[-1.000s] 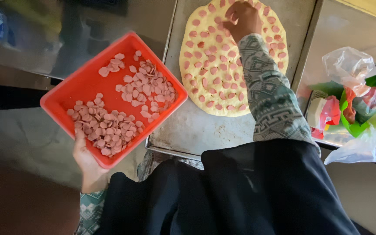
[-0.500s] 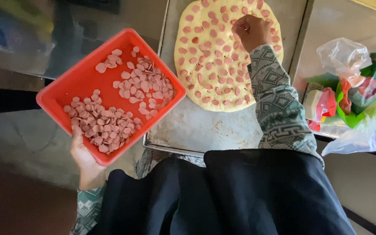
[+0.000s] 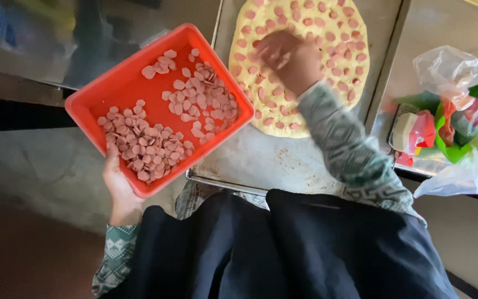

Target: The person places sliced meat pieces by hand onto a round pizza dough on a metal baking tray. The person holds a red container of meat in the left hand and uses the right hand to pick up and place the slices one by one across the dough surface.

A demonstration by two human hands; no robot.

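Observation:
My left hand [image 3: 118, 185] grips the near corner of a red square tray [image 3: 123, 83] that is tilted and holds several pink sausage slices [image 3: 147, 144]. My right hand [image 3: 290, 58] hovers over the left middle of a round pizza base [image 3: 327, 72] dotted with sausage slices; its fingers are curled and motion-blurred, so I cannot see whether it holds slices. The pizza lies on a metal baking sheet [image 3: 283, 160]. The red tray's right corner overlaps the sheet's left edge.
Crumpled plastic bags and colourful packets [image 3: 455, 127] lie at the right on a steel counter [image 3: 455, 22]. A reflective steel surface [image 3: 56, 39] runs along the far left. My dark apron [image 3: 283, 249] fills the bottom.
My right hand has moved from the far side of the pizza toward its near left part, closer to the red tray. The tray has stayed in my left hand.

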